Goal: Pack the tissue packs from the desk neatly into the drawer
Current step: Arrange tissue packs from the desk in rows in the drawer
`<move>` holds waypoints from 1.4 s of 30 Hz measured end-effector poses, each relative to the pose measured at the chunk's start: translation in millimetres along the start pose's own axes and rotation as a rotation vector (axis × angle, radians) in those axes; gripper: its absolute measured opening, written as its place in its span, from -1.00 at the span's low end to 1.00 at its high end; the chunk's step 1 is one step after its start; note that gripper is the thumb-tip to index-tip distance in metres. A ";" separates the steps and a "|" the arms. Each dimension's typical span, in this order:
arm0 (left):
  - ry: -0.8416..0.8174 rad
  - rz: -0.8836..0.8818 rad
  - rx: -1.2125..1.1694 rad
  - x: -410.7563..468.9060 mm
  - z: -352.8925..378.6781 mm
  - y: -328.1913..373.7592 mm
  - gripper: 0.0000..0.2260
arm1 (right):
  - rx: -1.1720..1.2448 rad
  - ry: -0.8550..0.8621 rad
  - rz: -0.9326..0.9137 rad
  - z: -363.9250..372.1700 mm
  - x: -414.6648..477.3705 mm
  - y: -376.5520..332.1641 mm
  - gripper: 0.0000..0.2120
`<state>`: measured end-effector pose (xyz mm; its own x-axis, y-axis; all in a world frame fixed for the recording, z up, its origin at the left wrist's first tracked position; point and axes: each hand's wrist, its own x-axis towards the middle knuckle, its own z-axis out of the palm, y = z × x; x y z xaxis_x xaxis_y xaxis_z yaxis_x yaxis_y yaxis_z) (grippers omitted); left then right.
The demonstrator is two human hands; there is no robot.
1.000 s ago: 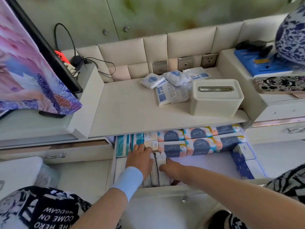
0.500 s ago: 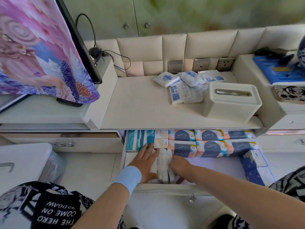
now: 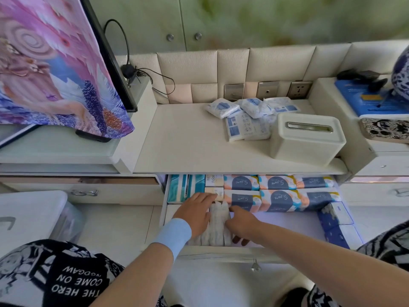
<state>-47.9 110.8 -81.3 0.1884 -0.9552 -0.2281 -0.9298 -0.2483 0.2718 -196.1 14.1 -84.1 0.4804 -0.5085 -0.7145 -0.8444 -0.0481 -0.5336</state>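
Observation:
The open drawer (image 3: pixel 221 251) under the desk holds rows of tissue packs. A few white packs (image 3: pixel 218 224) stand on edge at its front left. My left hand (image 3: pixel 194 214) lies flat against their left side, fingers straight. My right hand (image 3: pixel 240 222) presses on their right side, fingers pointing down into the drawer. Blue and orange packs (image 3: pixel 276 197) fill the back rows. On the desk (image 3: pixel 188 138) lie several loose white and blue tissue packs (image 3: pixel 245 117).
A white tissue box (image 3: pixel 306 138) stands on the desk at the right, next to the loose packs. A cloth-draped screen (image 3: pixel 55 63) is at the left. Dark blue packs (image 3: pixel 334 222) line the drawer's right side. A white bin (image 3: pixel 28 216) sits lower left.
The view has shifted, so the scene sits further right in frame. Both hands stay on the upright white packs, squeezing them together from each side.

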 end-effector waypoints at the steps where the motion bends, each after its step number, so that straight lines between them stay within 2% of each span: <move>1: 0.011 0.016 0.016 0.3 0.6 3.1 -0.45 | -0.011 0.025 -0.028 -0.5 -1.0 0.0 -0.56; 4: -0.124 0.062 0.116 0.2 3.2 10.0 -0.34 | -0.011 0.097 -0.148 1.9 -1.6 1.3 -0.52; 7: -0.221 0.049 0.186 -0.6 6.5 8.1 -0.30 | -0.066 0.016 -0.220 2.2 -4.1 2.0 -0.56; 13: -0.117 0.038 0.121 2.2 2.0 9.8 -0.38 | -0.008 0.152 -0.233 -7.3 -5.5 4.7 -0.62; 17: -0.125 0.080 0.163 4.0 1.3 18.8 -0.34 | -0.029 -0.067 -0.212 -6.7 -17.1 4.8 -0.55; 19: -0.154 0.056 0.184 6.9 -2.0 20.5 -0.31 | -0.035 -0.095 -0.203 -9.0 -17.4 6.0 -0.48; 24: -0.170 0.018 0.141 5.2 -0.4 20.7 -0.29 | -0.082 0.046 -0.282 -5.1 -12.1 9.6 -0.60; 29: -0.156 0.066 0.136 2.5 -6.3 30.9 -0.36 | -0.184 0.021 -0.277 -3.6 -10.1 10.3 -0.60; 34: -0.206 0.010 0.095 4.6 -11.5 29.3 -0.46 | -0.181 0.086 -0.194 -18.3 -6.5 8.2 -0.56; 38: -0.145 -0.003 0.021 17.9 -32.1 33.3 -0.51 | -0.245 0.143 -0.219 -47.2 -5.8 -0.2 -0.68; 42: -0.045 -0.027 -0.058 45.0 -66.2 38.3 -0.57 | -0.227 0.253 -0.244 -89.7 -1.1 -15.5 -0.65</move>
<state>-54.1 47.7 -19.3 0.1977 -0.9403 -0.2771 -0.9045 -0.2840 0.3182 -204.9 -61.7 -34.4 0.6232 -0.6526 -0.4310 -0.7575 -0.3667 -0.5401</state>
